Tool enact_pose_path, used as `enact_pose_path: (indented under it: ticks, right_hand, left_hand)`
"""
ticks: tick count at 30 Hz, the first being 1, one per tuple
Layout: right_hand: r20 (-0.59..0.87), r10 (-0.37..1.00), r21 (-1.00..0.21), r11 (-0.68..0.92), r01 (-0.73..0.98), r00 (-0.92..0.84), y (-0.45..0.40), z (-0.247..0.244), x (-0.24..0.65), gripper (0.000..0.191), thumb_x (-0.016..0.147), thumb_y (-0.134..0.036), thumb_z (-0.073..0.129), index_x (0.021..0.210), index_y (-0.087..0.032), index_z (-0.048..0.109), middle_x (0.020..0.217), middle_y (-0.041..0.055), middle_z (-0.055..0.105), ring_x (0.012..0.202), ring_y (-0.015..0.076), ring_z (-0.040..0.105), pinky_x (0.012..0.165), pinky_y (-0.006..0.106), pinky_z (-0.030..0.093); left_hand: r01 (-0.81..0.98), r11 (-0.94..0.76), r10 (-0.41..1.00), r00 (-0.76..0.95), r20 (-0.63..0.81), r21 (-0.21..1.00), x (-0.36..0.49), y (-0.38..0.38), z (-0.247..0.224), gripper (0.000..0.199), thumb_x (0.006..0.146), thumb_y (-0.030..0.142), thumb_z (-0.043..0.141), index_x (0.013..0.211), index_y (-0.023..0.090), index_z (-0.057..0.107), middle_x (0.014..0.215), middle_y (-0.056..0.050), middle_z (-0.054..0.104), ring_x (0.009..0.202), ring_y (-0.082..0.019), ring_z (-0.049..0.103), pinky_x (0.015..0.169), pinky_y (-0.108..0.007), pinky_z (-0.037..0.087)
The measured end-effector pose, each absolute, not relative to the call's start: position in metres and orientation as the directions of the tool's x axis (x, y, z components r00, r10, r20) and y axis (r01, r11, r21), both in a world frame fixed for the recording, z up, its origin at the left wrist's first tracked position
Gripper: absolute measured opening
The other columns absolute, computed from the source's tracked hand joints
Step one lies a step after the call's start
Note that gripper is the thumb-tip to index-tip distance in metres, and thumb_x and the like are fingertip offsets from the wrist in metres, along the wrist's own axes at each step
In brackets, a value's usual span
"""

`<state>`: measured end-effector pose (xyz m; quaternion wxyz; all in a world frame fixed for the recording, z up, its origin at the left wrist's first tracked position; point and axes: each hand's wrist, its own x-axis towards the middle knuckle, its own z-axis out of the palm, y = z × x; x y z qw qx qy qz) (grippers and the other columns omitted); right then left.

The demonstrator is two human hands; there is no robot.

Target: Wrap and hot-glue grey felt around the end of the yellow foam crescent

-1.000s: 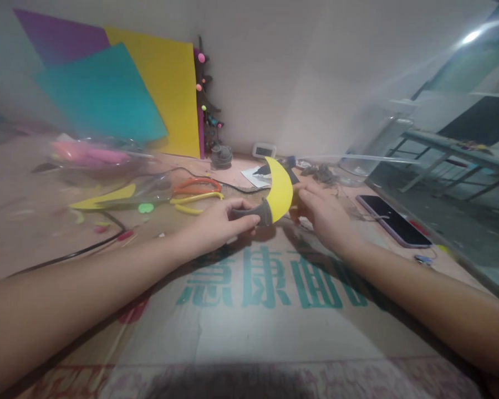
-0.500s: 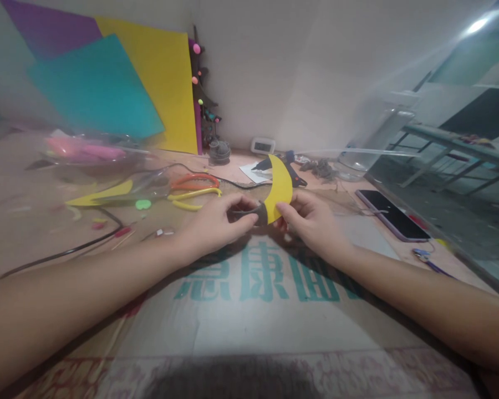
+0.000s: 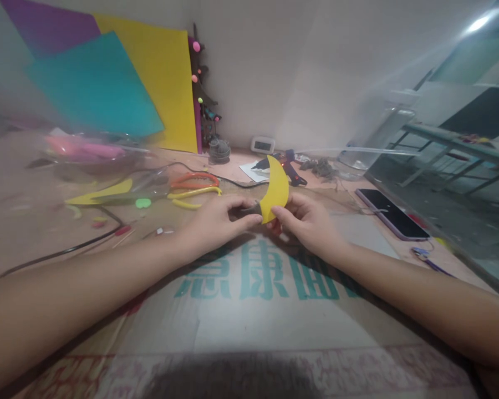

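A yellow crescent-shaped piece (image 3: 276,188) stands upright between my hands, above the printed board. My right hand (image 3: 310,224) pinches its lower right part between thumb and fingers. Fingers and thumb of my left hand (image 3: 228,219) are closed on a small dark grey piece (image 3: 254,209), which touches the crescent's lower left edge. How the two pieces are joined cannot be made out. Most of the dark piece is hidden by my left fingers.
Orange-handled scissors (image 3: 195,180) and yellow-handled scissors (image 3: 183,197) lie beyond my left hand. Behind the crescent is a dark glue gun (image 3: 293,169). A phone (image 3: 393,215) lies on the right, and a black cable (image 3: 66,251) crosses the left side.
The crescent has shifted slightly left, together with my right fingers. Less of the dark grey piece shows between my hands now.
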<state>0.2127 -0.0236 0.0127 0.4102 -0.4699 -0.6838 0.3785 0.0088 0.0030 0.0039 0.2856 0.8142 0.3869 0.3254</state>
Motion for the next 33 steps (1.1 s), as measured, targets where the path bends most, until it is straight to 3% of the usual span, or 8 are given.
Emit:
enact_pose_path:
  ticks: [13,19,28,33]
  right_hand:
    - [0.184,0.942,-0.881,0.285,0.377,-0.282,-0.0264,0.0139,0.2094,0.02,0.088,-0.037,0.061,0.087,-0.018,0.059,0.069,0.0015,0.07,0.056,0.0123,0.065,0.053,0.024,0.053]
    - [0.197,0.943,-0.886,0.288,0.363,-0.267,-0.0256,0.0134,0.2102,0.021,0.088,-0.038,0.061,0.088,-0.017,0.059,0.069,0.0012,0.07,0.057,0.0127,0.066,0.057,0.026,0.055]
    - [0.195,0.942,-0.878,0.292,0.38,-0.274,-0.0251,0.012,0.21,0.019,0.088,-0.037,0.061,0.083,-0.018,0.058,0.069,0.0011,0.071,0.056,0.0125,0.066,0.054,0.025,0.055]
    - [0.225,0.942,-0.891,0.302,0.338,-0.25,-0.0226,0.0098,0.2124,0.019,0.089,-0.037,0.06,0.085,-0.019,0.058,0.068,0.0004,0.07,0.057,0.0123,0.066,0.056,0.025,0.055]
  left_hand:
    - [0.464,-0.577,0.799,0.489,0.349,0.672,0.0058,0.0013,0.0041,0.03,0.09,0.043,0.053,0.083,0.018,0.067,0.08,-0.001,0.069,0.074,-0.017,0.059,0.067,-0.028,0.041]
    - [0.404,-0.553,0.802,0.495,0.335,0.728,0.0058,0.003,0.0046,0.032,0.093,0.042,0.049,0.104,0.019,0.068,0.102,-0.003,0.072,0.092,-0.02,0.063,0.081,-0.03,0.045]
    - [0.439,-0.575,0.8,0.478,0.362,0.691,0.0059,0.005,0.0027,0.031,0.094,0.039,0.046,0.083,0.017,0.063,0.079,-0.001,0.064,0.075,-0.017,0.057,0.067,-0.028,0.04]
    - [0.349,-0.471,0.862,0.376,0.339,0.81,0.0062,0.0093,-0.0037,0.04,0.099,0.046,0.036,0.093,0.017,0.062,0.09,-0.002,0.064,0.085,-0.018,0.058,0.075,-0.029,0.043]
